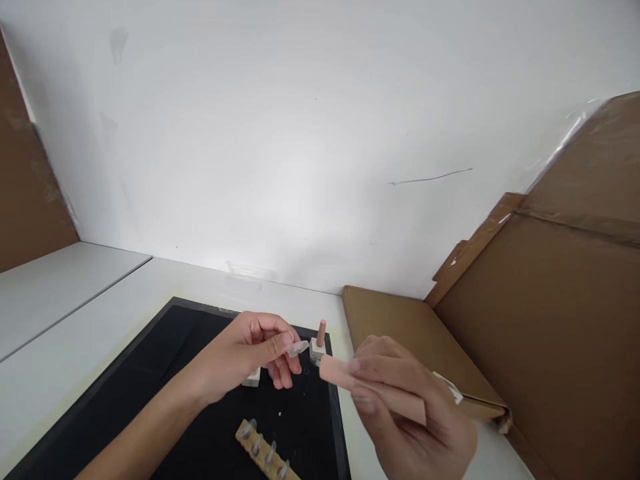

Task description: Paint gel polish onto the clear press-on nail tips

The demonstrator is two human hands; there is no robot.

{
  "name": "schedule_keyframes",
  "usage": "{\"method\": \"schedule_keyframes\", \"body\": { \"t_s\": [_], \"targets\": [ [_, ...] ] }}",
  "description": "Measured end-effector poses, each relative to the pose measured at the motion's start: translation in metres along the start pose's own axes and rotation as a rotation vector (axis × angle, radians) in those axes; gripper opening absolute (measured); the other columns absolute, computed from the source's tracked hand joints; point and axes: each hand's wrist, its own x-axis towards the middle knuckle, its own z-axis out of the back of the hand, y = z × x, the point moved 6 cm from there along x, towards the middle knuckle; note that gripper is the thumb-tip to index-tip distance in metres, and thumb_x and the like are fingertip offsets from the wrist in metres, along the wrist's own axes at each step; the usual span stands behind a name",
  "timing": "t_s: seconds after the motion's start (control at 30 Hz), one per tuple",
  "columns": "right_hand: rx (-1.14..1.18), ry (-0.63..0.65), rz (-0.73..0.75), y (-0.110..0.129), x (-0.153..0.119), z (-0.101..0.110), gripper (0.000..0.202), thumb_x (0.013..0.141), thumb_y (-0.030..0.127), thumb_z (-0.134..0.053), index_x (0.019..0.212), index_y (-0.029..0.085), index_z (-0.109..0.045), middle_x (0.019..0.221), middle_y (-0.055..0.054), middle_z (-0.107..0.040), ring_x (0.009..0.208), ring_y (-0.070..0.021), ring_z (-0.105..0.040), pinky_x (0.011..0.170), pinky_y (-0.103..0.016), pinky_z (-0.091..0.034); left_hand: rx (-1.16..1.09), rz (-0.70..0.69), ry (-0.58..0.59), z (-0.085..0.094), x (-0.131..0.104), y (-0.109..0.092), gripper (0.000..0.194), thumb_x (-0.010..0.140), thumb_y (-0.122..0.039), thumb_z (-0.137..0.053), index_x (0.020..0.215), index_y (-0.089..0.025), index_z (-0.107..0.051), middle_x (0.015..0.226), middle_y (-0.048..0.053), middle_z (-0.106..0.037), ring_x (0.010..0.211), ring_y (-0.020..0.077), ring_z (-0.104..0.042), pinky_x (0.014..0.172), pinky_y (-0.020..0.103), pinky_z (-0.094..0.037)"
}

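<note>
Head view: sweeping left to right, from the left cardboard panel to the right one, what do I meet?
Left cardboard panel → left hand → clear piece at its fingertips → pink-capped bottle → pink bar → right hand gripping it → right cardboard panel.

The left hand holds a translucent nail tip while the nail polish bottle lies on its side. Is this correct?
Not entirely: the head view shows the nail polish bottle standing upright. The left hand does hold a translucent nail tip.
</note>
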Motion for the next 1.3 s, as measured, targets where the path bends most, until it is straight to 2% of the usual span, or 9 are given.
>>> {"method": "schedule_keyframes", "body": {
  "t_s": [0.1,0.23,0.4,0.5,0.63,0.83,1.1,1.2,1.3],
  "targets": [
    [-0.021,0.058,-0.002,0.0016,0.0009,-0.0045,0.021,0.076,0.005,-0.061,0.089,0.022,-0.06,0.063,0.0,-0.059,0.051,-0.0131,-0.051,0.045,-0.026,-0.04,-0.015,0.007,-0.004,-0.0005,0.0008,-0.0003,0.03,0.075,-0.042,-0.068,0.073,-0.013,-0.063,0.058,0.001,-0.064,0.048,0.0098,-0.058,0.049,0.021,-0.045],
    [-0.096,0.006,-0.022,0.0,0.0001,-0.0009,0.02,0.075,0.002,-0.056,0.078,0.022,-0.058,0.057,0.002,-0.051,0.047,-0.0118,-0.046,0.044,-0.025,-0.038,0.0,0.002,-0.001,-0.001,0.0006,-0.0016,0.028,0.077,-0.039,-0.067,0.071,-0.012,-0.064,0.061,0.001,-0.065,0.049,0.0083,-0.058,0.049,0.02,-0.044],
    [-0.01,0.034,0.013,0.0009,0.0003,-0.0031,0.022,0.076,0.005,-0.058,0.091,0.022,-0.06,0.066,-0.001,-0.06,0.053,-0.0138,-0.052,0.048,-0.028,-0.043,-0.029,-0.005,-0.009,0.0001,-0.0003,-0.0005,0.029,0.074,-0.042,-0.068,0.073,-0.013,-0.064,0.059,0.0,-0.065,0.048,0.0088,-0.058,0.049,0.02,-0.044],
    [-0.046,0.085,0.003,0.0016,0.0028,-0.007,0.022,0.076,0.003,-0.058,0.087,0.022,-0.059,0.062,0.001,-0.057,0.05,-0.0126,-0.05,0.044,-0.025,-0.04,-0.027,-0.007,-0.017,0.0,-0.0004,-0.0006,0.03,0.074,-0.042,-0.068,0.075,-0.013,-0.064,0.059,0.001,-0.065,0.048,0.0096,-0.059,0.049,0.021,-0.044],
    [-0.119,0.03,0.003,0.003,0.0032,-0.003,0.021,0.075,0.001,-0.054,0.077,0.022,-0.056,0.057,0.002,-0.052,0.046,-0.0117,-0.045,0.046,-0.027,-0.04,-0.002,0.0,-0.014,-0.0009,0.0001,-0.0013,0.028,0.076,-0.041,-0.067,0.071,-0.013,-0.064,0.06,0.001,-0.065,0.047,0.0087,-0.058,0.049,0.02,-0.044],
    [-0.011,0.085,0.057,0.0051,0.0014,-0.0051,0.025,0.075,0.003,-0.058,0.092,0.02,-0.06,0.064,0.0,-0.054,0.054,-0.013,-0.051,0.047,-0.027,-0.042,-0.025,-0.01,-0.012,-0.0017,0.0002,-0.001,0.03,0.074,-0.043,-0.068,0.073,-0.013,-0.064,0.056,0.0,-0.063,0.047,0.0086,-0.057,0.049,0.02,-0.044],
    [-0.08,0.038,0.061,0.0054,0.0013,-0.0036,0.024,0.073,0.0,-0.054,0.086,0.02,-0.058,0.06,0.002,-0.052,0.051,-0.0119,-0.048,0.05,-0.029,-0.043,-0.009,-0.008,-0.01,-0.0013,-0.001,-0.0025,0.028,0.078,-0.039,-0.066,0.071,-0.012,-0.064,0.06,0.001,-0.065,0.048,0.0079,-0.058,0.049,0.019,-0.044],
    [-0.04,0.08,0.082,0.0073,0.0024,-0.0062,0.024,0.075,0.002,-0.056,0.091,0.02,-0.059,0.062,0.001,-0.053,0.054,-0.0128,-0.051,0.047,-0.027,-0.043,-0.03,-0.003,-0.019,-0.0011,0.0001,-0.0025,0.028,0.076,-0.04,-0.068,0.073,-0.013,-0.064,0.055,-0.001,-0.063,0.047,0.0081,-0.058,0.048,0.019,-0.044],
    [-0.11,0.084,0.093,0.0088,0.0038,-0.0071,0.023,0.074,0.0,-0.055,0.084,0.019,-0.058,0.058,0.002,-0.051,0.05,-0.0115,-0.048,0.045,-0.026,-0.042,-0.026,-0.003,-0.019,-0.0011,0.0006,-0.0035,0.027,0.077,-0.038,-0.067,0.071,-0.012,-0.064,0.056,0.0,-0.063,0.047,0.0078,-0.058,0.048,0.018,-0.044]
  ]
}}
